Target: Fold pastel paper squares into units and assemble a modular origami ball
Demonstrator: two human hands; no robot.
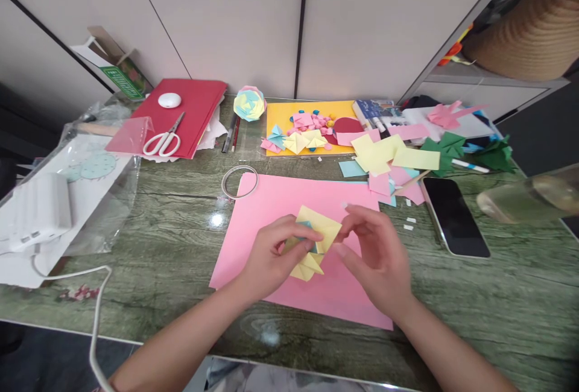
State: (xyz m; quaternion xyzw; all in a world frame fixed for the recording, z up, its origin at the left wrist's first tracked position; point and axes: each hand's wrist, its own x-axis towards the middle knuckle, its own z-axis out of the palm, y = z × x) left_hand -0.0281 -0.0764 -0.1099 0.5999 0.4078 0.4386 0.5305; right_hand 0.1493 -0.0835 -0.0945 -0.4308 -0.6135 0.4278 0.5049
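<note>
My left hand (pixel 283 247) pinches a folded origami model (pixel 323 227) of pale yellow paper between thumb and fingers. A bit of blue paper shows inside its folds, and pointed yellow flaps stick out below the thumb. Part of the model is hidden by the left fingers. Close to the model's right corner is my right hand (pixel 377 259), curved, with thumb and fingers apart. Whether a right fingertip touches the paper I cannot tell. Both hands are above a large pink sheet (pixel 348 295) lying on the dark wood-grain table (pixel 474 313).
Behind the sheet lie a tape ring (pixel 240 183), a folded paper ball (pixel 250 104), yellow card (pixel 280 113) and loose paper slips (pixel 375 154). A phone (pixel 456 217) and a bottle (pixel 529 199) stand right. Scissors (pixel 165 140), a white charger (pixel 43 211) and its cable (pixel 97 313) are left.
</note>
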